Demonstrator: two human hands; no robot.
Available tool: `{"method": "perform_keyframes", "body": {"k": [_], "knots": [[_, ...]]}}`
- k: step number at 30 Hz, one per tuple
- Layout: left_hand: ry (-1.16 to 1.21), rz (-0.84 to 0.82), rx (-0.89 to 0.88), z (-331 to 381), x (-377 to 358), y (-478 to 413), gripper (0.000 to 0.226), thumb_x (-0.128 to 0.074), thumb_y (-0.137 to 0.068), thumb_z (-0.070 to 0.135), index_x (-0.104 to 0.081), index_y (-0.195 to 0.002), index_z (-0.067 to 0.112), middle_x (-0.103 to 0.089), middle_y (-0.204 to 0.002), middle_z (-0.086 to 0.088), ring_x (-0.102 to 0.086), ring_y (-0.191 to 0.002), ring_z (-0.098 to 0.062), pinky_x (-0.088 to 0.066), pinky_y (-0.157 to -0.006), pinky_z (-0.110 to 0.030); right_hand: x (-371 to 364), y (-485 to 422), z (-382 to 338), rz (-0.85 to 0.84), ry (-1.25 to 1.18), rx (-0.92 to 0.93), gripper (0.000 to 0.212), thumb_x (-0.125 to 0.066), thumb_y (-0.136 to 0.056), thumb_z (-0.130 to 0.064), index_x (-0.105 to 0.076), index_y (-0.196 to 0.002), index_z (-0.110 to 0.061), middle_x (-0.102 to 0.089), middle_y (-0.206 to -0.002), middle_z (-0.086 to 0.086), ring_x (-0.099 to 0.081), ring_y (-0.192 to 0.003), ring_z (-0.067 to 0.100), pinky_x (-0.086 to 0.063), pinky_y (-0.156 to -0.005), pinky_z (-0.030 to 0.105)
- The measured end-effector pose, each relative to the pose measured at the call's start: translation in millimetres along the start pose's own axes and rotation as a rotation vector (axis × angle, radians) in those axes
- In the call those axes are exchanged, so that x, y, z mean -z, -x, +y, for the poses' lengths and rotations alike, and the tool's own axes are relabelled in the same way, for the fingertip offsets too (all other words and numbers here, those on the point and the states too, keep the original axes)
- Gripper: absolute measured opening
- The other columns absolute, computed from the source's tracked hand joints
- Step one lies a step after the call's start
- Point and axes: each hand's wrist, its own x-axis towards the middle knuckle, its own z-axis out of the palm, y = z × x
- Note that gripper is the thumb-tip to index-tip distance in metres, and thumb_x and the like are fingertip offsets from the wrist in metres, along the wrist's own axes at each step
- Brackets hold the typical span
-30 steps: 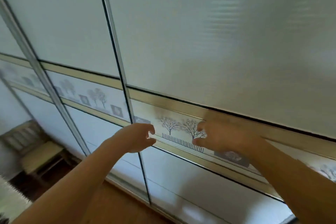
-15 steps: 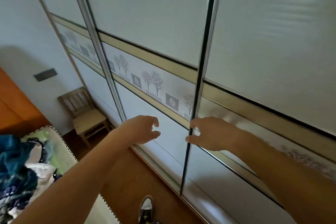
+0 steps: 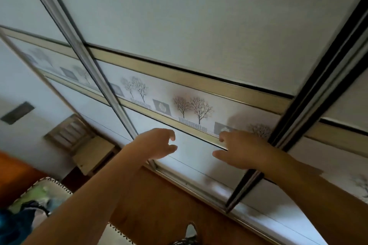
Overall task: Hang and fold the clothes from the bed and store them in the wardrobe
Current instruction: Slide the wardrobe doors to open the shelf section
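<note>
With the clothes point(image 3: 14, 225) heaped well left of the wardrobe door point(image 3: 199, 26), the left hand point(image 3: 157, 143) and right hand point(image 3: 243, 150) hung loose and empty in front of it; 2 flat palms pushing evenly looked wisest.

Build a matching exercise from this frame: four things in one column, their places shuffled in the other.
Things
1. wooden chair
2. clothes pile
3. right hand
4. grey wall plate

Places
A. bottom left corner, on the bed
B. in front of the wardrobe, beside its dark door frame
C. against the wall, left of the wardrobe
D. on the wall, up and left of the chair

Pairs: 1-C, 2-A, 3-B, 4-D
</note>
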Motion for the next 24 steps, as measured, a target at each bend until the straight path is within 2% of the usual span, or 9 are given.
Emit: {"method": "perform_keyframes", "body": {"k": [6,9,10,13,16,21,24], "knots": [[-0.027,-0.018,-0.050,-0.9,7.3,-8.8,0.040,-0.052,-0.098,0.048,-0.053,-0.134,0.031,-0.061,-0.128,0.007,-0.056,-0.118,-0.017,-0.046,-0.103,-0.040,-3.9,-6.0,0.4,0.036,-0.024,-0.033,0.059,-0.047,-0.093,-0.066,-0.051,-0.132,-0.022,-0.052,-0.141,-0.004,-0.058,-0.106,0.020,-0.046,-0.079,0.032],[-0.047,-0.022,-0.094,-7.3,14.5,-18.7,0.039,-0.053,-0.098,0.050,-0.053,-0.133,0.033,-0.060,-0.129,0.010,-0.055,-0.118,-0.014,-0.046,-0.103,-0.040,-5.7,-9.1,-4.7,0.061,-0.071,-0.091,0.052,-0.050,-0.091,-0.067,-0.052,-0.125,-0.027,-0.060,-0.117,-0.005,-0.051,-0.085,0.013,-0.041,-0.065,0.028],[-0.054,-0.014,-0.119,-9.1,17.2,-24.1,0.039,-0.053,-0.098,0.050,-0.053,-0.133,0.033,-0.060,-0.129,0.011,-0.055,-0.118,-0.014,-0.046,-0.103,-0.040,-4.9,-10.6,-6.8,0.074,-0.084,-0.114,0.050,-0.051,-0.091,-0.066,-0.052,-0.124,-0.029,-0.060,-0.111,-0.006,-0.049,-0.082,0.013,-0.042,-0.065,0.029],[-0.070,-0.007,-0.201,-14.9,23.2,-42.6,0.041,-0.053,-0.097,0.051,-0.053,-0.134,0.034,-0.061,-0.130,0.011,-0.057,-0.118,-0.014,-0.046,-0.103,-0.040,-1.4,-14.8,-13.6,0.076,-0.097,-0.190,0.051,-0.050,-0.091,-0.068,-0.050,-0.128,-0.033,-0.061,-0.116,-0.003,-0.050,-0.086,0.015,-0.050,-0.077,0.033],[-0.098,-0.022,-0.293,-25.9,27.5,-63.1,0.041,-0.054,-0.097,0.052,-0.053,-0.133,0.032,-0.059,-0.133,0.007,-0.057,-0.119,-0.017,-0.045,-0.104,-0.039,1.3,-21.1,-25.4,0.077,-0.108,-0.277,0.054,-0.049,-0.091,-0.070,-0.050,-0.129,-0.032,-0.061,-0.119,-0.001,-0.059,-0.097,0.020,-0.054,-0.086,0.038],[-0.236,-0.026,-0.465,-51.9,40.1,-86.9,0.045,-0.051,-0.096,0.051,-0.049,-0.137,0.032,-0.058,-0.134,0.001,-0.055,-0.120,-0.022,-0.047,-0.099,-0.039,8.8,-32.0,-61.3,0.114,-0.107,-0.432,0.059,-0.047,-0.093,-0.069,-0.048,-0.136,-0.029,-0.060,-0.132,-0.002,-0.059,-0.119,0.023,-0.049,-0.098,0.042],[-0.288,-0.030,-0.524,-67.9,50.2,-88.7,0.049,-0.051,-0.095,0.054,-0.049,-0.138,0.031,-0.057,-0.132,0.000,-0.054,-0.120,-0.023,-0.048,-0.099,-0.042,17.9,-31.5,-82.7,0.155,-0.128,-0.503,0.058,-0.046,-0.093,-0.071,-0.047,-0.137,-0.033,-0.059,-0.132,-0.006,-0.057,-0.120,0.020,-0.048,-0.098,0.042]]}}
